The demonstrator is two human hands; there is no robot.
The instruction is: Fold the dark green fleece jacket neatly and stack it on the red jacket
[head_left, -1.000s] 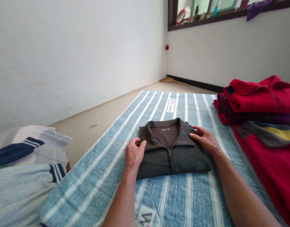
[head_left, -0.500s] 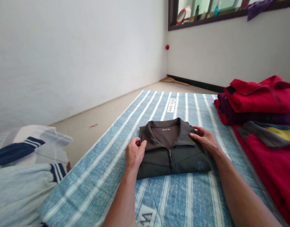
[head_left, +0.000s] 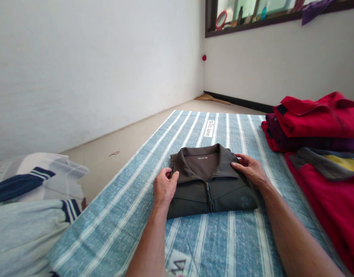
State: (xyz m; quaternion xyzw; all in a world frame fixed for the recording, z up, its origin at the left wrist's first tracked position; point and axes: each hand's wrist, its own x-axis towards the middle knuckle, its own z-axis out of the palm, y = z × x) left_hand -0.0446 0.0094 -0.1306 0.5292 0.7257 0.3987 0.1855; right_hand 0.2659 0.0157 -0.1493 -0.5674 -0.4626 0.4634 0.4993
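A dark grey-green zip jacket (head_left: 191,198) lies folded into a flat rectangle, its collar at the far side and its front zip running toward me. My left hand (head_left: 164,186) is closed at the jacket's left edge, thumb on top beside the collar and fingers curled at the side. At the upper right edge, my right hand (head_left: 250,169) pinches the cloth, with the thumb on top and the other fingers along the far side. The undersides of both grips are hidden. Beneath the jacket is a blue and white striped bedcover (head_left: 130,192).
Folded red and maroon clothes (head_left: 318,119) are stacked at the right, behind a red garment with a grey collar (head_left: 329,207). Pale grey clothing with navy cuffs (head_left: 29,227) lies at the left. A broom (head_left: 213,99) rests on the floor by the far corner.
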